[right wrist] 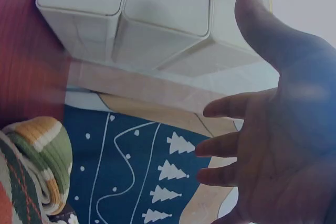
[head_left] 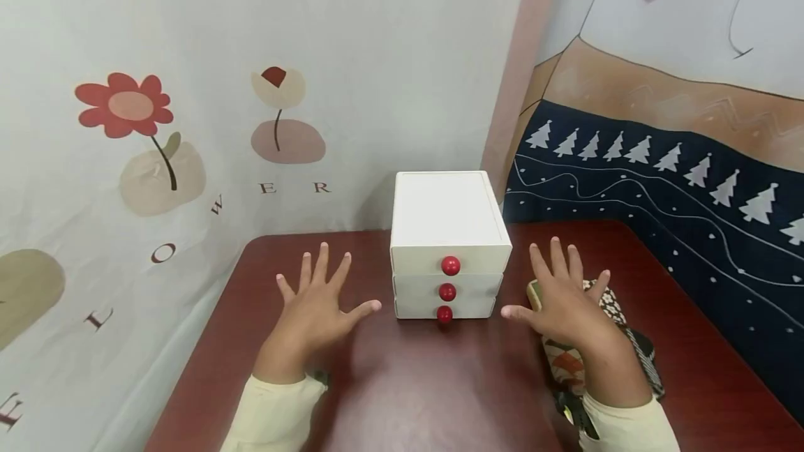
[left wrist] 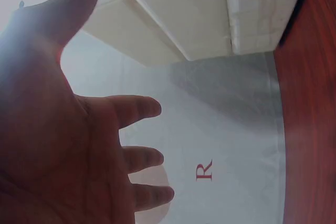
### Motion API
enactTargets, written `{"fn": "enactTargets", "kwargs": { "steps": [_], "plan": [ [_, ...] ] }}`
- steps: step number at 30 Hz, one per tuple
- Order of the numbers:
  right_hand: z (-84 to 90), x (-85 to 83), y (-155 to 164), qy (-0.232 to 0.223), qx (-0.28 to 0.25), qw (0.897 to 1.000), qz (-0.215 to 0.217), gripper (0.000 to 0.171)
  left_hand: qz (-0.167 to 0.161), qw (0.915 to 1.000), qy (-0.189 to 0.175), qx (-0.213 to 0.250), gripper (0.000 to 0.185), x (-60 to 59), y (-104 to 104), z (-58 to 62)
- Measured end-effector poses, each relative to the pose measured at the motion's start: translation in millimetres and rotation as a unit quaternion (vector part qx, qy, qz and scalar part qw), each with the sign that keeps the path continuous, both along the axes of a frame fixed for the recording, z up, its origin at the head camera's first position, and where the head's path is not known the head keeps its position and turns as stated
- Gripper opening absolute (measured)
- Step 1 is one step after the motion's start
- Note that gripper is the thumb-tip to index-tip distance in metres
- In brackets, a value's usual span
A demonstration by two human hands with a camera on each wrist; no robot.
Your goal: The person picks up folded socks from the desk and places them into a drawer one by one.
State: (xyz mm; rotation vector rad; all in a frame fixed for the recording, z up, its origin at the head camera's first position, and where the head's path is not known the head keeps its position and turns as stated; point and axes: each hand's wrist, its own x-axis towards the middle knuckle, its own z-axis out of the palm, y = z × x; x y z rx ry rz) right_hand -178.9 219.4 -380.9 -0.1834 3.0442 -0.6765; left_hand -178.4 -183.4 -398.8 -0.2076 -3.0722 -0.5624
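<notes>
A small white drawer box (head_left: pixel 449 211) with three stacked drawers stands at the back middle of the table, each drawer front bearing a round red knob (head_left: pixel 450 266). To its left, my left hand (head_left: pixel 316 314) is spread with straight fingers and holds nothing. On the other side, my right hand (head_left: pixel 567 304) is likewise spread and empty, above a bundle of patterned cloth items (head_left: pixel 563 361). That hand and forearm hide part of the bundle. In the right wrist view, rolled striped knit fabric (right wrist: pixel 44 161) shows at the lower left.
The dark red wooden table (head_left: pixel 402 382) reaches back to a pale wall cloth (head_left: pixel 389 75) printed with flowers and letters. Along the right hangs a navy cloth (head_left: pixel 628 194) with white trees. Something dark with a yellow detail (head_left: pixel 568 410) lies by the right sleeve.
</notes>
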Motion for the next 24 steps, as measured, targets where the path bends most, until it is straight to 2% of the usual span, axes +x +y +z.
{"fn": "enactTargets", "kwargs": {
  "steps": [9, 12, 15, 17, 20, 22, 24],
  "plan": [
    [8.4, 7.3, -12.8, 0.064, 0.001, 0.998, -0.018, 0.128, -0.024, 0.9968, -0.032, 0.069, 0.098, -3.8, 9.5, 3.6],
    [11.2, 10.3, -18.9, 0.086, -0.006, 0.996, -0.031, 0.125, -0.037, 0.9927, -0.038, 0.109, 0.091, -8.4, 17.1, 7.3],
    [14.1, 12.3, -26.3, 0.111, -0.027, 0.992, -0.050, 0.122, -0.052, 0.9847, -0.039, 0.162, 0.083, -17.5, 25.0, 10.9],
    [14.8, 13.5, -32.5, 0.129, -0.046, 0.988, -0.066, 0.120, -0.058, 0.9769, -0.035, 0.203, 0.079, -24.6, 30.0, 11.3],
    [12.2, 16.9, -45.0, 0.167, -0.074, 0.979, -0.092, 0.112, -0.055, 0.9603, -0.038, 0.271, 0.076, -33.5, 37.2, 10.2],
    [9.0, 19.5, -54.2, 0.194, -0.090, 0.971, -0.102, 0.106, -0.051, 0.9419, -0.054, 0.328, 0.075, -38.6, 42.2, 9.3],
    [5.1, 21.4, -63.8, 0.217, -0.100, 0.965, -0.104, 0.098, -0.041, 0.9190, -0.078, 0.384, 0.076, -43.2, 47.4, 8.5]
  ]
}}
